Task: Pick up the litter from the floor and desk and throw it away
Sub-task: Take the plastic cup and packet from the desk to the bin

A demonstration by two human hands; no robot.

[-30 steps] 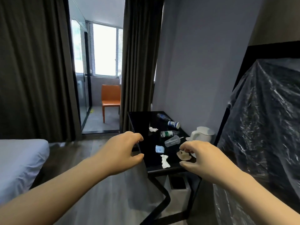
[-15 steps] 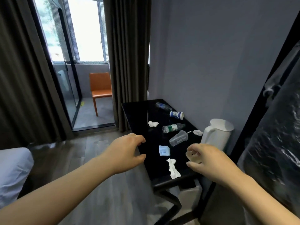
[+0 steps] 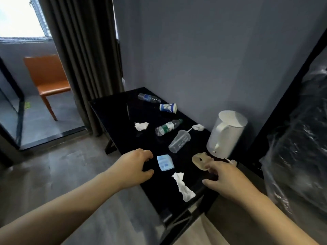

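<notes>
I've closed in on the littered surface [image 3: 115, 112].
Nothing is held yet. My left hand [image 3: 136, 167] hovers half-curled beside the packet [image 3: 165, 162], my right hand [image 3: 223, 177] is loosely curled at the scrap [image 3: 199, 159], and the tissue [image 3: 183, 186] lies between them, so picking can start.

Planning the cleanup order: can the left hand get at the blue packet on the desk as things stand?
Probably yes. The left hand hovers just beside the blue packet, holding nothing, and only bare desk lies between them; the twisted tissue lies off that path.
</notes>
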